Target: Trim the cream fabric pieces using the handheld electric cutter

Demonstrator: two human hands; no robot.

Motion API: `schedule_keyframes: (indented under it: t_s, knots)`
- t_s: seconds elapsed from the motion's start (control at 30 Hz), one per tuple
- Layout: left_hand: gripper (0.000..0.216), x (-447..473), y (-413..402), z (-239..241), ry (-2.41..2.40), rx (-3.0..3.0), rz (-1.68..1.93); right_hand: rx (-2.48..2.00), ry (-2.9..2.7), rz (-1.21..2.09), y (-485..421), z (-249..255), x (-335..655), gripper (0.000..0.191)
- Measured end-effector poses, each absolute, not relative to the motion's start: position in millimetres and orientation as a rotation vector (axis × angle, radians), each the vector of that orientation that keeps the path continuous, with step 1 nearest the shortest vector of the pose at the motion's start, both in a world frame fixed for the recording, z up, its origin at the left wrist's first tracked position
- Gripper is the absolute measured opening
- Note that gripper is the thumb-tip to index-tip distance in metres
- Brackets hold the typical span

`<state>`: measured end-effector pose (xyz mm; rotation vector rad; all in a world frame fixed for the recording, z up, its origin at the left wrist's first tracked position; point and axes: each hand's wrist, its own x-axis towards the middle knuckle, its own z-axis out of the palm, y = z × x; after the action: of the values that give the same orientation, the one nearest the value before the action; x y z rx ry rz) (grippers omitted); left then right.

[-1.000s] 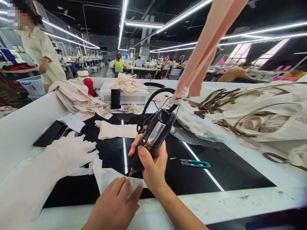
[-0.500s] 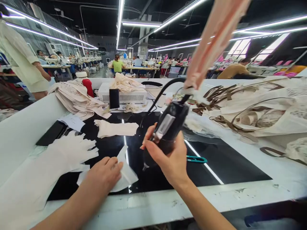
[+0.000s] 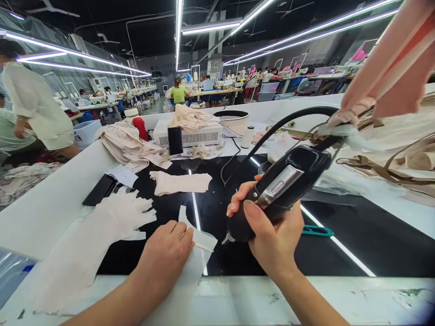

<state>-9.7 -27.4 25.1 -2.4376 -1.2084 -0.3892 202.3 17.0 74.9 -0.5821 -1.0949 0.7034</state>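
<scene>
My left hand [image 3: 166, 251], fingers together and closed, grips a white fabric piece [image 3: 200, 239] whose curved end lies on the black glossy board [image 3: 322, 253]. The fabric also runs beneath the hand toward the table's front edge; my thumb is hidden. In my right hand [image 3: 275, 240] is a black corded hand tool [image 3: 282, 181] with a silver side plate. Its pointed metal tip aims down-left, just right of the fabric and apart from it. A pink cloth strip [image 3: 380, 77] is tied at the tool's rear end. Left of my left hand lies a stack of white fabric pieces [image 3: 91, 235].
A folded cream fabric piece [image 3: 181, 183] lies farther back on the board. Teal thread snips [image 3: 317, 231] rest right of my right hand. Behind stand a vented white box [image 3: 193, 136], a phone [image 3: 175, 141] and a fabric pile [image 3: 129, 142]. A person [image 3: 37, 99] is at the left.
The tool has tilted over to the right, its tip now nearer the fabric. My left hand has shifted on the piece, which now reaches toward the front edge. The whole view has shifted too.
</scene>
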Motion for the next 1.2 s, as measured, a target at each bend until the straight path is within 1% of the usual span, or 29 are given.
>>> schedule_keyframes:
  t_s: [0.1,0.17,0.4,0.53,0.63,0.83,0.93,1.03,1.2]
  knots:
    - [0.03,-3,-28,23,-1.086,-2.534,-0.469,-0.585,-1.084,0.706,24,73,197,0.034]
    - [0.034,2,-28,23,-1.034,-2.6,-0.481,-0.595,-1.079,0.708,26,72,193,0.035]
    - [0.025,19,-26,19,-0.859,-2.736,-0.563,-0.627,-1.089,0.732,28,67,190,0.041]
    - [0.02,24,-20,13,-0.848,-2.785,-0.51,-0.643,-1.101,0.734,27,66,193,0.042]
    - [0.02,23,-16,8,-0.861,-2.762,-0.474,-0.635,-1.092,0.749,25,66,194,0.042]
    - [0.023,11,-20,3,-0.941,-2.769,-0.549,-0.608,-1.092,0.735,20,67,191,0.036]
    - [0.025,8,-24,4,-0.946,-2.754,-0.66,-0.604,-1.094,0.732,18,66,190,0.035]
    - [0.024,10,-27,5,-0.968,-2.703,-0.75,-0.6,-1.102,0.72,16,63,192,0.034]
    - [0.023,13,-31,6,-0.965,-2.671,-0.765,-0.559,-1.157,0.771,12,58,196,0.03]
